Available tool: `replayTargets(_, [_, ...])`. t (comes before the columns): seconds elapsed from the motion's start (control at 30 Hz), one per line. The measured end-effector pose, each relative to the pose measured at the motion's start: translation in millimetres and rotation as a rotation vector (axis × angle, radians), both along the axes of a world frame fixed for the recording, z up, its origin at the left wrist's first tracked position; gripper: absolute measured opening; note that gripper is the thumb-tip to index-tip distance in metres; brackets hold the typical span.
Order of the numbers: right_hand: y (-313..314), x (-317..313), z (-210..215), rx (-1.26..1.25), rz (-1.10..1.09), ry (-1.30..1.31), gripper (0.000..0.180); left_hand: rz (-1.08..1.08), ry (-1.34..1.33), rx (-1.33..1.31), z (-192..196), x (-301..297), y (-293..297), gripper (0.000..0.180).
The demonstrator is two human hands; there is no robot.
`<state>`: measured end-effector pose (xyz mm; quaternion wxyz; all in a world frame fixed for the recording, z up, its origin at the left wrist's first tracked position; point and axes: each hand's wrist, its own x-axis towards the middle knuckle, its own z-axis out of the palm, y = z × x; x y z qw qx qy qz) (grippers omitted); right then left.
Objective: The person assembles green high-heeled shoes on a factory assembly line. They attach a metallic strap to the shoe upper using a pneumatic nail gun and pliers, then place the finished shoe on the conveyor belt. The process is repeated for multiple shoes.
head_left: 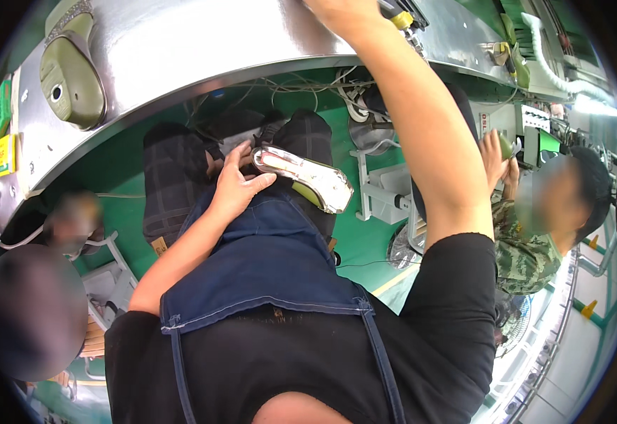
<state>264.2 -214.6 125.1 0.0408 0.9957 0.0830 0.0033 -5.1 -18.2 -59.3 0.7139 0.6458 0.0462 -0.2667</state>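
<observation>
My left hand (235, 185) grips one end of a shoe last (308, 177) above my lap. The last's shiny silver underside faces up, and an olive-green side shows along its lower edge. My thumb lies near its narrow end; the fingers curl partly behind it. My right arm reaches far forward over the metal workbench (202, 32). At the upper edge of the picture my right hand (344, 10) is cut off, so its fingers are hidden. Another olive-green shoe last (72, 81), with a round hole, lies on the bench at the left.
Small green (2, 109) and yellow boxes (3, 155) sit at the bench's left edge. A black tool with a yellow part (402, 19) lies beyond my right forearm. A co-worker in camouflage (527, 247) sits at the right, handling something green. Another person (33, 311) is at the left.
</observation>
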Motion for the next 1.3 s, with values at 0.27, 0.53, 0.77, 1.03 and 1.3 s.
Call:
replayTargets(0.27, [-29.9,-141.0,-20.9,0.599,0.425,-0.116,0.023,0.081,0.290,-0.213,18.6,-3.7,-13.5,0.095])
replayTargets(0.53, [-68.5,-275.3,-79.5,0.995,-0.309,1.137,0.063,-0.041,0.441,-0.244,42.3,-6.6,-25.1,0.055])
replayTargets(0.77, [-42.2,-331.7,-84.0,1.086,-0.285,0.751,0.056,0.064,0.471,-0.335,48.0,-31.0,-30.8,0.050])
replayTargets(1.03, [-47.8,-361.5,-88.2,1.361,-0.306,0.778,0.059,0.138,0.468,-0.273,53.8,-50.2,-38.7,0.038])
replayTargets(1.3, [-33.2,-397.7,-47.4,1.126,-0.071,0.532,0.080,0.083,0.170,-0.474,87.4,-67.3,-20.4,0.035])
